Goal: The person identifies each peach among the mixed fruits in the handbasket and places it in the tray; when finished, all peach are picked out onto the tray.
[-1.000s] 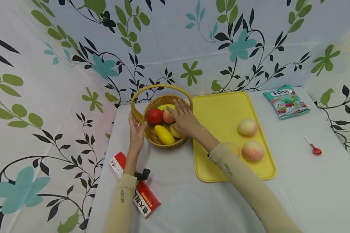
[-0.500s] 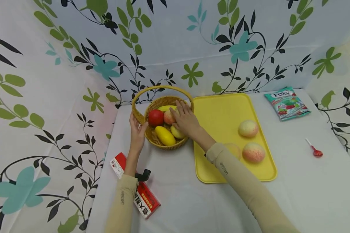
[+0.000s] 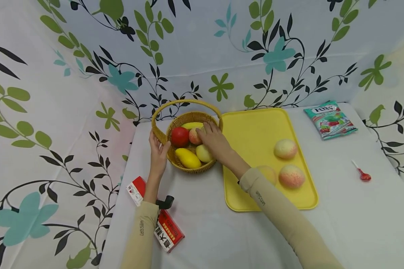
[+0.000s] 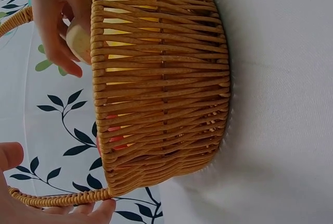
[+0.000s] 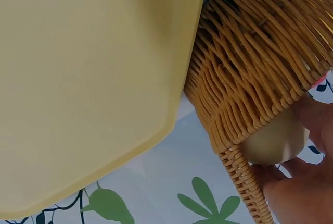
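My left hand grips the wicker basket where its handle meets the left rim. My right hand reaches over the right rim, fingers curled round a pale peach-like fruit, mostly hidden from the head view. In the basket lie a red round fruit, a reddish peach beside the right thumb, a yellow mango, a pale round fruit and a banana, partly covered.
Right of the basket, a yellow tray carries several peaches, including a blushed peach. Beyond it lie a candy bag and a red lollipop. A red-and-white box lies under the left forearm.
The yellow mango has shifted slightly left in the basket, and the pale round fruit shows more fully. My right hand has shifted slightly down over the fruit; the left hand keeps its hold.
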`<state>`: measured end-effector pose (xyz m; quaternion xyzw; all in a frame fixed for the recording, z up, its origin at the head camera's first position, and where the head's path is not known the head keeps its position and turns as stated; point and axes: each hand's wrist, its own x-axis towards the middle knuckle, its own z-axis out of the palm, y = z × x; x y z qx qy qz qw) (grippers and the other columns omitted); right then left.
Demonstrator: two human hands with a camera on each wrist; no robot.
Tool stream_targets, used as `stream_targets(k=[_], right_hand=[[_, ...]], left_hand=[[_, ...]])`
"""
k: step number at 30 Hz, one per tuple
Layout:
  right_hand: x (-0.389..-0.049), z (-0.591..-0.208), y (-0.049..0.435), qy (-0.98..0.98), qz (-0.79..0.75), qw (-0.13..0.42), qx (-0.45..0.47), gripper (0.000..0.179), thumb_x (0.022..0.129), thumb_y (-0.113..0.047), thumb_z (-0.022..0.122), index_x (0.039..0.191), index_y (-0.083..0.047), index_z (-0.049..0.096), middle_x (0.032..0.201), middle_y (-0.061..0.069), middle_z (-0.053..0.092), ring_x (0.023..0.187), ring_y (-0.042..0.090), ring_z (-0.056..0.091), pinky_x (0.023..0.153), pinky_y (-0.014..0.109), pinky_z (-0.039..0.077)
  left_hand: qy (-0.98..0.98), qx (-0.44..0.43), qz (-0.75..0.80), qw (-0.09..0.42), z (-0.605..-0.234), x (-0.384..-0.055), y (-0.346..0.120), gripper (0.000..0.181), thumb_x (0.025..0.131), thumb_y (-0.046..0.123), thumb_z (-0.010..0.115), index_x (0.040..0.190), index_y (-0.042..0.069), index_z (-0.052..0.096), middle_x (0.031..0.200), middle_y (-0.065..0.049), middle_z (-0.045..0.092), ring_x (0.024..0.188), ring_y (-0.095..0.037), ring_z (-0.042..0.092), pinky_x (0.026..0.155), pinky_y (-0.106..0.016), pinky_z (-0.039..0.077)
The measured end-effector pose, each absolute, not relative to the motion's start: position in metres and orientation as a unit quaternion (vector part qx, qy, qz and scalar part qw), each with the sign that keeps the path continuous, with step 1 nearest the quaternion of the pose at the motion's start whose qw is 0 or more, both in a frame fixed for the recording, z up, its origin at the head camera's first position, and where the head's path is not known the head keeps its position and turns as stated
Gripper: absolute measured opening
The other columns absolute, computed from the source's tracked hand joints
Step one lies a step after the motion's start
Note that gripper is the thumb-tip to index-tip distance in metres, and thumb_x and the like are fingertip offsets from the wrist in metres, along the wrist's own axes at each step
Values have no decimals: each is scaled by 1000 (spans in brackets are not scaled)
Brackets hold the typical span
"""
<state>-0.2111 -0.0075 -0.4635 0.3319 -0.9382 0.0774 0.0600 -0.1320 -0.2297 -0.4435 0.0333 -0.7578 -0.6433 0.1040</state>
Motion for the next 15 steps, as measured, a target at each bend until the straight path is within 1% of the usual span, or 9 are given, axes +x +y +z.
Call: stream_targets(k=[3,4,7,9,11,13,15], right_hand=[[-206,-459,-4,-929,109,68,347,51,105,7,43,152,-11,43,157,29,40,146,46,39,121,55,40],[-204,-457,-2,-923,123,78,355,50,105,6,42,152,-11,44,155,29,42,144,46,41,120,55,41],[-197,-451,3,-915,136,84,371,45,108,-4,45,152,-14,44,153,26,46,142,42,43,121,51,41],[-192,-447,6,-911,134,89,380,45,108,-13,49,152,-16,44,151,23,48,141,39,45,121,48,41],[-186,-444,10,-911,135,79,381,50,106,-20,55,154,-18,41,152,21,48,140,38,46,121,46,42],[-180,-440,16,-908,156,72,383,55,104,-24,60,155,-18,40,151,21,48,138,39,47,120,47,43],[-174,-437,25,-901,199,52,381,58,103,-25,62,156,-17,39,151,21,47,138,39,47,119,48,43]], left_hand=[[-757,31,-644,107,-444,-131,-231,81,104,13,54,165,13,0,175,-11,6,161,-34,15,132,-51,19],[-756,30,-645,108,-444,-131,-231,81,104,13,53,165,13,0,175,-10,5,161,-34,15,132,-51,19],[-754,33,-647,107,-445,-131,-232,81,104,12,53,165,13,0,175,-10,5,162,-34,14,132,-51,18],[-753,34,-648,107,-446,-131,-232,81,104,10,53,165,13,0,175,-10,6,161,-34,14,132,-51,18],[-752,36,-649,107,-447,-131,-232,81,104,9,53,165,12,1,175,-10,6,161,-35,14,132,-52,18],[-753,35,-648,107,-448,-131,-231,81,104,10,53,165,13,1,175,-10,6,161,-35,15,132,-52,19],[-754,37,-648,106,-448,-131,-231,81,104,12,54,165,14,1,175,-9,6,161,-34,15,132,-51,20]])
